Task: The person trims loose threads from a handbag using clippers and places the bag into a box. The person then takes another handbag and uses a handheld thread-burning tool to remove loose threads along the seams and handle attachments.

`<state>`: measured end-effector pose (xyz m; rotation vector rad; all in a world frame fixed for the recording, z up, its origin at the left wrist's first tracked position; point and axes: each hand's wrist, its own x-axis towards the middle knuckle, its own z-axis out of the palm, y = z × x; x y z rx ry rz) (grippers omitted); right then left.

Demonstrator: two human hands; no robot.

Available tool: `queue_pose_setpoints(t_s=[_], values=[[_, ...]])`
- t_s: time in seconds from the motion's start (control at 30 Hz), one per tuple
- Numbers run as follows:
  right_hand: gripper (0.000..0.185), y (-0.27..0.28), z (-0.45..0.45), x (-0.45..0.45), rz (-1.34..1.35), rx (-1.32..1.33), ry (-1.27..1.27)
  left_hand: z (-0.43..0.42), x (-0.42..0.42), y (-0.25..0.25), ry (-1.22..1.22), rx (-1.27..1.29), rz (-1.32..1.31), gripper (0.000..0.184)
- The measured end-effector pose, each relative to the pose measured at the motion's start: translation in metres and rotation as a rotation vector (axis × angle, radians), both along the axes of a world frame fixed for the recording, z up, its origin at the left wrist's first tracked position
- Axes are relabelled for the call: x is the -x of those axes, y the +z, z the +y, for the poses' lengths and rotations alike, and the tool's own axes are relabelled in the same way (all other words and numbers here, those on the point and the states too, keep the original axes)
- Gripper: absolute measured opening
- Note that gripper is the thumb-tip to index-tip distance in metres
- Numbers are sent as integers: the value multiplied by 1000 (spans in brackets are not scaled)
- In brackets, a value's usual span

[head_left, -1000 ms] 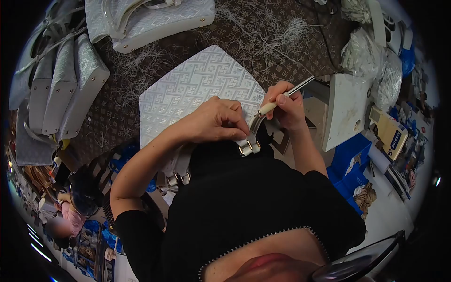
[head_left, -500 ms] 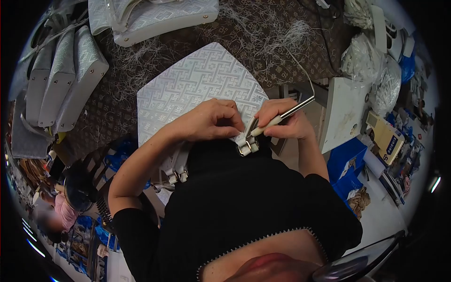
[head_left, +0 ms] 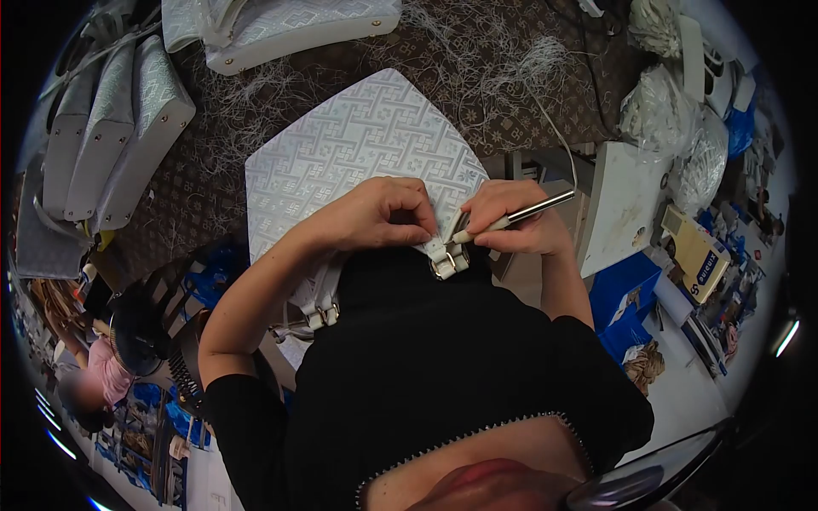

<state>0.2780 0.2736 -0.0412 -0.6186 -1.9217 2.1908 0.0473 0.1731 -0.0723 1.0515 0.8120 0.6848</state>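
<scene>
In the head view, a white patterned handbag [head_left: 341,175] lies on its side against my body. My left hand [head_left: 375,215] is closed, thumb and fingertips pinching the white bag strap [head_left: 438,249] just above its metal buckle [head_left: 444,267]. My right hand [head_left: 521,223] grips a corded pen-like tool [head_left: 544,206] with a cream front part and a shiny metal barrel. The tool's front end points down at the strap beside the buckle, close to my left fingertips. Whether it touches the strap is too small to tell. A second buckled strap [head_left: 322,315] hangs at the left.
Several finished-looking white bags [head_left: 141,136] stand at the left, and another bag [head_left: 298,38] lies at the back. Loose threads [head_left: 528,68] cover the brown patterned tablecloth [head_left: 579,106]. At right are plastic-wrapped items [head_left: 660,111] and a blue bag [head_left: 626,294]. A person [head_left: 111,370] sits at far left.
The tool's rear end has swung down and to the right, so it lies flatter, and its cord has shifted. My left hand keeps its pinch on the strap, barely moved.
</scene>
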Motion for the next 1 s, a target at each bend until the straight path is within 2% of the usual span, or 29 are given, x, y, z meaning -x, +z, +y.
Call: queue_pose_setpoints(t_s=[1.0], values=[[14,-1,-3,-2,-41,-17,-3,-4,-1,-3,3,-8,8,9]])
